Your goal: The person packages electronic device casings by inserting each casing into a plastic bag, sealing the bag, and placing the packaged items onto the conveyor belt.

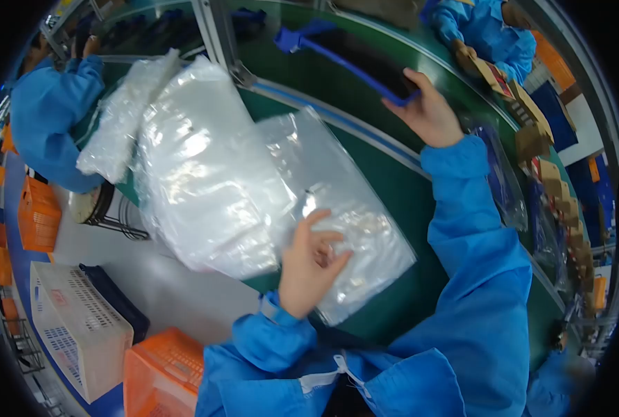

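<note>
My right hand [431, 115] is closed on the near end of a long dark part with a blue edge [355, 64], its thumb and fingers on either side. The part's far end widens into a blue bracket shape, and it is held above the green conveyor belt. My left hand [309, 267] is over a clear plastic bag [351, 187] on the green worktop, with thumb and fingers curved and apart. Whether the fingertips touch the film is hard to tell. To the left lies a large stack of clear plastic bags [205, 167], overlapping the single bag.
Bubble wrap [118, 125] lies beyond the stack. Co-workers in blue sit at left [52, 111] and upper right [490, 31]. Bagged blue parts [500, 174] and small boxes [549, 177] line the right. White [80, 313] and orange [160, 368] crates stand lower left. A metal post [216, 38] rises behind.
</note>
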`<state>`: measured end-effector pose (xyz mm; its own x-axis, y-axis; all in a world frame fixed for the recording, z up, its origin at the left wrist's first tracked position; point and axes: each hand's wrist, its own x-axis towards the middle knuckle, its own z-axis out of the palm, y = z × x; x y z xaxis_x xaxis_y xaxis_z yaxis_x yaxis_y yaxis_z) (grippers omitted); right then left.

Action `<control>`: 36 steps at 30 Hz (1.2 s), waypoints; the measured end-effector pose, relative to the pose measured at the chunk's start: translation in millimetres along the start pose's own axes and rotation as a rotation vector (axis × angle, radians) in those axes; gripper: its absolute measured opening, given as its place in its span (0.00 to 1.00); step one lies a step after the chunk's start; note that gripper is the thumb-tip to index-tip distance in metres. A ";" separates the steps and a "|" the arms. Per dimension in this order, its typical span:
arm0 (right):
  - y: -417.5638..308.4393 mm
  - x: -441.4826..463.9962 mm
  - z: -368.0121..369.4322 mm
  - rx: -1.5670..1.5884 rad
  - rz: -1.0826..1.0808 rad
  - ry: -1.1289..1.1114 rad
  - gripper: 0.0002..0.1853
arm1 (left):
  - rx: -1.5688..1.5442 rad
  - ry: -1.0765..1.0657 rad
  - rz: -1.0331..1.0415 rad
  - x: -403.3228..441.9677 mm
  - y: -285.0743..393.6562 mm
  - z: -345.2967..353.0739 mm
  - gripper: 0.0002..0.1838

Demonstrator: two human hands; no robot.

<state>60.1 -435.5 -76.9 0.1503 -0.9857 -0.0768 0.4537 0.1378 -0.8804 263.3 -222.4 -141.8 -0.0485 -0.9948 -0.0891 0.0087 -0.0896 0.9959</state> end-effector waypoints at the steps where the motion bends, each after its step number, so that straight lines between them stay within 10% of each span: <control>1: -7.7 -25.6 -2.4 0.029 0.021 0.001 0.17 | -0.014 -0.007 0.015 2.1 -3.3 -3.5 0.32; 5: -25.7 -109.1 -25.4 0.159 0.075 -0.403 0.24 | -0.083 -0.061 -0.066 9.3 5.0 -10.6 0.27; 9: -21.6 -159.7 -45.8 0.064 0.059 -0.264 0.26 | 0.032 -0.040 -0.095 14.5 13.0 -18.9 0.16; 11: -19.0 -185.1 -51.6 0.082 0.049 -0.287 0.24 | 0.132 -0.066 0.295 19.7 2.1 -25.7 0.10; 18: -32.2 -215.9 -85.7 -0.364 -0.263 -0.347 0.24 | -0.244 -0.164 -0.269 22.2 20.9 -39.2 0.11; 36: -19.4 -250.2 20.7 -1.724 -0.869 -0.881 0.13 | 0.474 0.154 0.439 13.8 37.5 -8.3 0.11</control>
<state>31.9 -189.5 -30.9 0.9032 -0.3683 0.2204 -0.3692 -0.9286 -0.0388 271.3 -239.9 -105.7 0.0031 -0.9329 0.3600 -0.4468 0.3208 0.8351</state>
